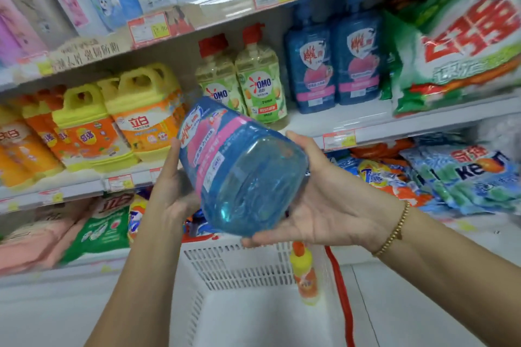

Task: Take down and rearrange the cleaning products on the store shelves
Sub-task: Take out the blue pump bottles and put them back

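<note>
1. Blue bottle (239, 172) is in mid-air above the white basket (253, 267), tilted, base toward the camera
2. Right hand (324, 200): fingers straight, together, pressed flat on the bottle's side, thumb beneath. Left hand (172, 186): thumb along the label; fingers hidden behind the bottle, so their curl cannot be told
3. Risk: smooth bottle carried largely by palm pressure; if either hand eases, it could slide down onto the small orange bottle (304, 276) in the basket
4. Risk: a wide swing back could topple the OMO bottles (260, 79)
5. Count: blue bottles, one held and two shelved blue bottles (310, 64); OMO bottles, two; basket, one; orange bottle, one; yellow jugs (143, 110), at least three (blurred)
</note>
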Demonstrator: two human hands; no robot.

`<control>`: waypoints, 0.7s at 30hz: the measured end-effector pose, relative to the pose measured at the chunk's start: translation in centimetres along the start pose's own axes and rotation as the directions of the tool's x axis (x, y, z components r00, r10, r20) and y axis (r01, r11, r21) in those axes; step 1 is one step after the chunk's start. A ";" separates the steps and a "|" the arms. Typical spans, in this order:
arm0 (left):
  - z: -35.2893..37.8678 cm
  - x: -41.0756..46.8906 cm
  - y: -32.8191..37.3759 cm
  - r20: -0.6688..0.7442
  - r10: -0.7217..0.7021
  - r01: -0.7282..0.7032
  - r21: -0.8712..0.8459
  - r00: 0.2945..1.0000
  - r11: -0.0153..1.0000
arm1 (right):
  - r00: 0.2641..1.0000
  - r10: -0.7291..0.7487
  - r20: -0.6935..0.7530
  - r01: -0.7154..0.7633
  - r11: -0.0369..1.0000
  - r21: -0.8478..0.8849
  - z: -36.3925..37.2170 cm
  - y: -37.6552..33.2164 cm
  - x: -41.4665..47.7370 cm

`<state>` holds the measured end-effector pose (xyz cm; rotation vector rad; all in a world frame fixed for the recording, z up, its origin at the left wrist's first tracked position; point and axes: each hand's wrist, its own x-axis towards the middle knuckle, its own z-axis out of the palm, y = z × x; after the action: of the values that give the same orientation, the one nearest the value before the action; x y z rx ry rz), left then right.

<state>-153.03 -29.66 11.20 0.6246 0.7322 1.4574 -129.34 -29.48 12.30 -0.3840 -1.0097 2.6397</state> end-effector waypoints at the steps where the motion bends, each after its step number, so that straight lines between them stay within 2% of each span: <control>1: 0.7 0.1 -0.2 -0.013 0.012 -0.012 0.025 1.000 1.000 | 1.000 0.008 0.001 -0.008 1.000 -0.022 -0.4 -0.2 -0.8; 4: 3.1 0.5 -0.6 -0.064 0.091 -0.084 0.103 0.994 0.991 | 0.998 -0.009 -0.059 0.001 0.991 -0.137 -2.5 -1.3 -3.1; 6: 4.9 1.1 -1.1 -0.048 0.147 -0.132 0.229 0.988 0.964 | 0.976 -0.070 -0.204 0.012 0.963 -0.270 -4.9 -2.0 -4.9; 8: 7.0 1.7 -2.5 -0.022 0.203 -0.176 0.408 0.979 0.896 | 0.928 -0.148 -0.341 0.004 0.921 -0.391 -7.7 -2.5 -7.3; 11: 10.8 2.3 -6.5 0.062 0.246 -0.226 0.651 0.967 0.725 | 0.770 -0.366 -0.522 -0.059 0.775 -0.630 -11.0 -2.5 -11.3; 14: 13.5 3.3 -12.4 0.151 0.201 -0.245 0.751 0.968 0.613 | 0.565 -0.679 -0.469 -0.030 0.552 -0.834 -13.3 -2.0 -14.3; 15: 13.8 3.8 -14.5 0.171 0.177 -0.243 0.777 0.969 0.581 | 0.541 -0.727 -0.424 0.004 0.506 -0.863 -14.0 -1.5 -15.1; 17: 13.8 4.8 -19.0 0.209 0.119 -0.240 0.814 0.971 0.530 | 0.589 -0.705 -0.395 0.066 0.529 -0.846 -15.7 -0.3 -16.3; 19: 13.4 5.5 -23.4 0.227 0.070 -0.229 0.816 0.971 0.531 | 0.627 -0.662 -0.410 -0.056 0.487 -0.872 -18.2 1.0 -17.1; 21: 13.1 6.0 -27.5 0.224 0.026 -0.204 0.825 0.974 0.527 | 0.591 -0.670 -0.450 -0.175 0.439 -0.882 -21.3 2.2 -18.0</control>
<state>-125.49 -23.72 -1.72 1.5789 1.2816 1.0511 -105.76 -24.61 -1.91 -1.2920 -1.7700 1.0893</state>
